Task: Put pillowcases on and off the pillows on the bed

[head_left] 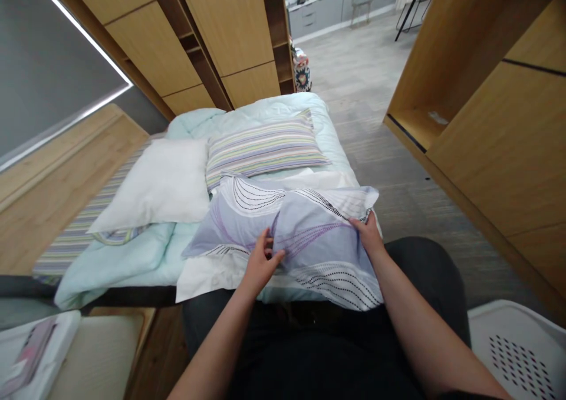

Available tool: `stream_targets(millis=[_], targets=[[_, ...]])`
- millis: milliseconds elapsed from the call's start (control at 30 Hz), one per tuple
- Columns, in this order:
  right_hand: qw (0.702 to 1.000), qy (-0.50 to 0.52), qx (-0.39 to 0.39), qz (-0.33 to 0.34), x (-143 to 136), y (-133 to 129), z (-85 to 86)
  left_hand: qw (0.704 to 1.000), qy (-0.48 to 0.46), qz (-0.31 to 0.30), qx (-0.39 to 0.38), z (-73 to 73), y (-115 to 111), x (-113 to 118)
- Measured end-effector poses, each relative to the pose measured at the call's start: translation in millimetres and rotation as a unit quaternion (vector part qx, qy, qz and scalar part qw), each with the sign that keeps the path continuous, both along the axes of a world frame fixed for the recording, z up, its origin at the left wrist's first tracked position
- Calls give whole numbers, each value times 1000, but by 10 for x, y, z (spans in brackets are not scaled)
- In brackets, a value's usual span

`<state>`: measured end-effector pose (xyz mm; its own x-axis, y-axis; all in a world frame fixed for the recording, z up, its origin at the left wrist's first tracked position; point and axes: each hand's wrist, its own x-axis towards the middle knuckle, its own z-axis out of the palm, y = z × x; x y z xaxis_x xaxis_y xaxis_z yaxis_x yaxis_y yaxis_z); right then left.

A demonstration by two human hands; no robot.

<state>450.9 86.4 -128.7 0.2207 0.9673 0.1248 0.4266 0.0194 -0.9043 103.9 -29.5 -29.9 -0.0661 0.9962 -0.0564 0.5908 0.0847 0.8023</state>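
Observation:
A lavender and white pillowcase (318, 229) with dotted wavy lines lies across the bed in front of me. It bulges on the left as if filled, while its right part looks flatter and creased. At its right edge, my right hand (370, 233) pinches the fabric between thumb and fingers. My left hand (262, 263) rests against the middle of the pillowcase, thumb and fingers apart and curved beside a fold. White cloth (198, 276) shows from beneath the pillowcase.
Beyond it lie a striped pillow (265, 149) and a white pillow (161, 179) on a pale mint quilt (141, 258). A white perforated basket (517, 353) stands at lower right. Wooden cabinets (230, 22) border the bed; a phone (30, 356) lies at lower left.

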Motion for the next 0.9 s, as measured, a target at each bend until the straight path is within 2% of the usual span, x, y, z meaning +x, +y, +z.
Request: stream_targets(millis=[67,100,167,233,300,333,367,400,433,500,633,700,800,867,900], targets=[[998,-22,16,-60,-102,-89,225,998,-20,-62,-10,44,-41,210],[995,-62,40,-67,-164,-179,370,995,-6,-102,-1,67,-90,340],[982,-147,115,-17,-317,-425,686,982,52,-181,24,90,-224,603],[946,-204,212,135,-500,-692,975,960,113,-254,47,72,-353,813],[867,-230,281,341,-682,-891,1174,934,169,-306,77,29,-432,929],[826,-241,285,422,-756,-944,1228,920,197,-325,95,10,-448,949],[800,-258,267,471,-807,-961,1253,907,220,-340,112,-3,-451,950],[793,-286,232,486,-830,-944,1250,898,239,-346,126,-7,-442,934],[798,-322,187,475,-820,-900,1226,893,254,-346,134,-1,-428,906],[810,-395,104,421,-704,-768,1147,894,282,-323,129,25,-394,828],[796,-453,48,399,-328,-643,1056,906,349,-228,68,50,-360,614],[791,-460,37,401,-236,-741,1095,912,362,-188,33,41,-358,514],[783,-464,32,413,-302,-1025,1223,913,380,-149,-7,44,-333,489],[778,-463,36,422,-429,-1223,1302,904,386,-181,22,63,-276,592],[776,-468,30,422,-496,-1309,1328,895,377,-230,63,71,-232,672]])
